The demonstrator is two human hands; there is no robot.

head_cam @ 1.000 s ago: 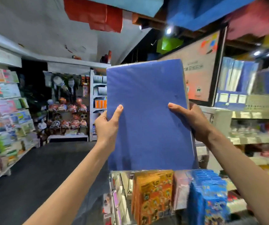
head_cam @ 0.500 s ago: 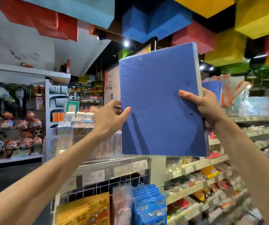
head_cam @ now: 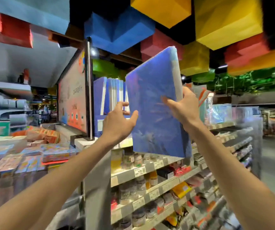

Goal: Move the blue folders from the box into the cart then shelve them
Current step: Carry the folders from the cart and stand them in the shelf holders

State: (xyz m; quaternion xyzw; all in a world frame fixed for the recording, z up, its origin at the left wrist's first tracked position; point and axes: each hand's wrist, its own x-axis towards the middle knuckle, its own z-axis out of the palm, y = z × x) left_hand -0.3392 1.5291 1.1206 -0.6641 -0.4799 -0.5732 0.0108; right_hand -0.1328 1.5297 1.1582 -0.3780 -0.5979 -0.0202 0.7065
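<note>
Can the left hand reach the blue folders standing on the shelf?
Probably yes: the left hand, at the held folder's edge, is raised just in front of the shelved folders with nothing between.

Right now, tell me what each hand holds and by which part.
The right hand grips the flat blue plastic folder by its right edge, thumb on the front. The left hand touches its left edge; its grip cannot be told.

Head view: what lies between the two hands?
The folder, tilted: the right hand grips its right edge, the left hand holds its left edge, as the head view shows.
</note>
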